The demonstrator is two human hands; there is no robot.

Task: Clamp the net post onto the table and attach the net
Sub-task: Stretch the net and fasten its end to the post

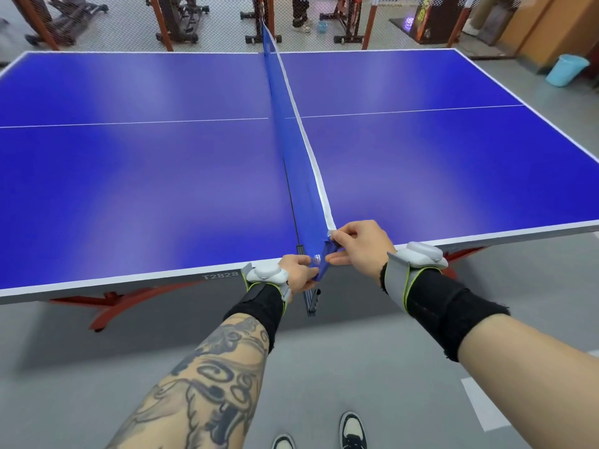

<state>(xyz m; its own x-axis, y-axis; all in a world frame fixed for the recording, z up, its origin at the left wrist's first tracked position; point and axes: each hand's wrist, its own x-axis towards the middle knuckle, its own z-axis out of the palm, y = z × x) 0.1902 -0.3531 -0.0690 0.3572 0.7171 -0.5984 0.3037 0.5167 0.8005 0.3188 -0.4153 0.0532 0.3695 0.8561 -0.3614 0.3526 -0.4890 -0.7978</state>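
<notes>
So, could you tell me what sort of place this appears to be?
Probably an indoor sports or recreation hall: a blue table tennis table with its net fills the view, mesh fencing runs behind it, and wheeled equipment frames stand beyond.

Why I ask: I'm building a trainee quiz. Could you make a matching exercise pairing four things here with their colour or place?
Things:
1 net
2 bin
3 table legs
4 shoes

Descriptions:
A red, under the tabletop
B black and white, at the picture's bottom edge
C blue with a white top band, near end pinched by the left hand and right hand
D light blue, past the tabletop's far right corner

Pairs: 1-C; 2-D; 3-A; 4-B
</notes>
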